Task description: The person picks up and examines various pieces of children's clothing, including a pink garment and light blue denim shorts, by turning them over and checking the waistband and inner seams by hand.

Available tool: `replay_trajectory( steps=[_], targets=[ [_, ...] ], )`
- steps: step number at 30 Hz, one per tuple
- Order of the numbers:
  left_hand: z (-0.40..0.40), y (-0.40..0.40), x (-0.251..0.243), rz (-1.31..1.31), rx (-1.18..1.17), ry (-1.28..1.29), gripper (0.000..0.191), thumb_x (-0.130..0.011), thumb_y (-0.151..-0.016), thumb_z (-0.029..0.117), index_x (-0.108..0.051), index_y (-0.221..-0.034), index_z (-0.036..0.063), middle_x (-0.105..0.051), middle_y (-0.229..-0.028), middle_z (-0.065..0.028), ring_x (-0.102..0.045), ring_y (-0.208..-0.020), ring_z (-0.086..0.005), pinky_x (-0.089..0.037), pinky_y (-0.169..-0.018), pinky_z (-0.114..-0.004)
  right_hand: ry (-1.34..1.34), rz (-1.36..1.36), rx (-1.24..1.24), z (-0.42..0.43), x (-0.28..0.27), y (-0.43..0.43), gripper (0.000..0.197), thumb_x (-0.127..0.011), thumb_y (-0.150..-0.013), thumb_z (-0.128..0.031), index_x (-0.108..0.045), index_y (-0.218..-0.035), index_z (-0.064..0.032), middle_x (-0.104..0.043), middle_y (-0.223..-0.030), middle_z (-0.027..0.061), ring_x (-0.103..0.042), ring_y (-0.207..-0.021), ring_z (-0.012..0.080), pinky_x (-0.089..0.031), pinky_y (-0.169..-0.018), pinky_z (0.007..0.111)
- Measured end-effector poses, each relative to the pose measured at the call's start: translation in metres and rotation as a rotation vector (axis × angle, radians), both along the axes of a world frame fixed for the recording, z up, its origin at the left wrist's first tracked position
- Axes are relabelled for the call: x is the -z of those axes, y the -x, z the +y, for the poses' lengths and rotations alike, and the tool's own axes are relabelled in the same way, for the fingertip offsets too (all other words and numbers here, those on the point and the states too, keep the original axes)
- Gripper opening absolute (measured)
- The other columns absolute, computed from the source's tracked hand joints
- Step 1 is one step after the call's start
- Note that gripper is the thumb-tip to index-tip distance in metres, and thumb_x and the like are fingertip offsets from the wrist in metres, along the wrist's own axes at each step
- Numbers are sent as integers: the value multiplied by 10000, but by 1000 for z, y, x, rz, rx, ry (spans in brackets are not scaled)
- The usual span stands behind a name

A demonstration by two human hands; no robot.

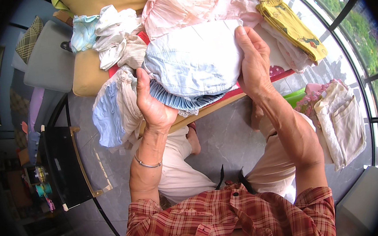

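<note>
A folded white and pale-blue cloth garment (194,59) lies between my two hands, with a gathered blue edge and some lace below it. My right hand (254,58) pinches its right edge between thumb and fingers. My left hand (154,102) is at its lower left, palm up and thumb raised; its fingers pass partly under the cloth and do not all show. Beyond lies a pink garment (183,8). White clothes (117,28) and a light-blue cloth (84,32) are heaped at the upper left. Folded yellow trousers (292,28) lie at the upper right.
Blue and beige garments (108,111) hang over the left edge of the mustard-coloured seat (87,72). Folded cream clothes (342,124) rest on a stool or stack at the right, by a window (352,35). A black-topped table (67,164) stands at the left.
</note>
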State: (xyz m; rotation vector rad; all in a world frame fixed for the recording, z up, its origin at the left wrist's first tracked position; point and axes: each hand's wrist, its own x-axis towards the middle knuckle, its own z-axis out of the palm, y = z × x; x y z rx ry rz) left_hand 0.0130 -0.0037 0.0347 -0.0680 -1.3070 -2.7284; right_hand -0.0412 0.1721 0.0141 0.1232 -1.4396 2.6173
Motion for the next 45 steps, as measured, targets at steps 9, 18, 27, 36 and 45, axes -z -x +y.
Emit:
replay_trajectory(
  steps=[9, 18, 27, 36, 45],
  targets=[
    [-9, -1, 11, 80, 54, 60, 658, -698, -769, 246, -403, -1298, -11, -508, -1250, -121, -492, -1149, -267, -378, -1003, -417, 42, -2, -45, -1, 0, -1, 219, -510, -938, -218, -592, -963, -16, -633, -855, 23, -587, -737, 67, -481, -657, 191],
    [-7, 0, 7, 5, 3, 102, 539, -634, -823, 195, -433, -1279, -9, -542, -1220, -106, -516, -1125, -248, -386, -995, -401, 31, -42, -54, 0, -1, -3, 199, -515, -933, -201, -591, -958, -19, -623, -882, 22, -572, -785, 71, -464, -714, 198],
    [-10, 2, 5, -35, 9, 122, 504, -568, -884, 252, -420, -1292, -5, -527, -1245, -104, -509, -1141, -241, -377, -999, -391, 30, -61, -35, 0, 0, -3, 199, -515, -933, -195, -586, -956, -11, -612, -883, 15, -558, -799, 68, -451, -729, 194],
    [-9, 3, 1, -68, 70, 11, 510, -593, -874, 261, -422, -1282, 8, -534, -1214, -101, -529, -1108, -233, -424, -961, -388, 47, -47, -63, 0, 1, -3, 200, -509, -936, -191, -579, -965, -6, -604, -900, 9, -548, -826, 66, -440, -758, 201],
    [-10, 1, 1, -65, 115, 70, 573, -565, -882, 320, -379, -1326, 8, -497, -1284, -111, -486, -1171, -263, -361, -1012, -413, 62, -54, -66, 0, 2, -2, 196, -519, -931, -185, -588, -966, -5, -615, -904, 16, -561, -831, 72, -447, -763, 205]
  ],
)
